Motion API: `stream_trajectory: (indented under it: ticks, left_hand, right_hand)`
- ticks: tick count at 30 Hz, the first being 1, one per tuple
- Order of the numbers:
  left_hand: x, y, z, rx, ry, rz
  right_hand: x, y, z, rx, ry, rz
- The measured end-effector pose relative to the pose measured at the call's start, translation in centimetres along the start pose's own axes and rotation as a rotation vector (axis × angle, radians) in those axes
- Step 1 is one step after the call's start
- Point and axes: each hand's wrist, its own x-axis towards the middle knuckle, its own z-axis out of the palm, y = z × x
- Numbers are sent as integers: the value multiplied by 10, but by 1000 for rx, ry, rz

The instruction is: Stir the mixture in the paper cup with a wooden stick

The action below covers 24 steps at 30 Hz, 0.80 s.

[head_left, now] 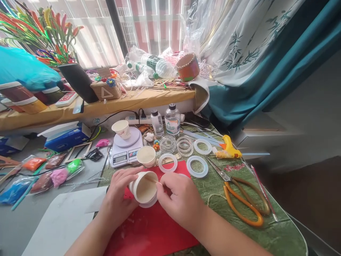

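My left hand [119, 188] is wrapped round a white paper cup [145, 192], which is tilted with its mouth toward me. With my right hand [179, 199] I pinch a thin stick [153, 181] whose far end reaches inside the cup. Under the cup, part of a pale ring-shaped piece shows on the red sheet [154, 231]; the rest is hidden. Just beyond my hands stand another paper cup [146, 157] and a translucent white ring mold [167, 155]. A second ring mold [197, 159] lies further right.
A third cup [122, 130] sits on a kitchen scale [125, 154]. Two clear bottles [172, 121] stand behind clear rings [167, 136]. To the right lie orange-handled scissors [243, 201], a yellow glue gun [229, 149] and a pencil [263, 193]. Bagged colored clay [59, 176] lies left.
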Motion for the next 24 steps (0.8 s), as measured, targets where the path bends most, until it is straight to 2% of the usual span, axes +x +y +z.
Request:
stream_trajectory:
  ticks: [3, 7, 10, 12, 15, 19, 21, 24]
  left_hand:
    - [-5, -5, 3, -66, 15, -41]
    - [-11, -11, 9, -112, 45, -102]
    - [-13, -12, 12, -151, 69, -104]
    - [-13, -10, 11, -172, 81, -109]
    - [-12, -8, 8, -110, 51, -120]
    - [-8, -4, 1, 121, 70, -104]
    - [-5, -2, -1, 137, 76, -117]
    - [-2, 2, -1, 91, 12, -137]
  right_hand:
    - [0, -1, 0, 130, -65, 122]
    - [0, -3, 0, 162, -46, 150]
    - [-1, -2, 0, 165, -66, 101]
    - [-1, -1, 0, 107, -13, 16]
    - [-3, -1, 1, 47, -13, -79]
    - [-5, -3, 4, 91, -52, -108]
    - [-6, -4, 5, 90, -50, -118]
    - [-6, -4, 3, 45, -26, -130]
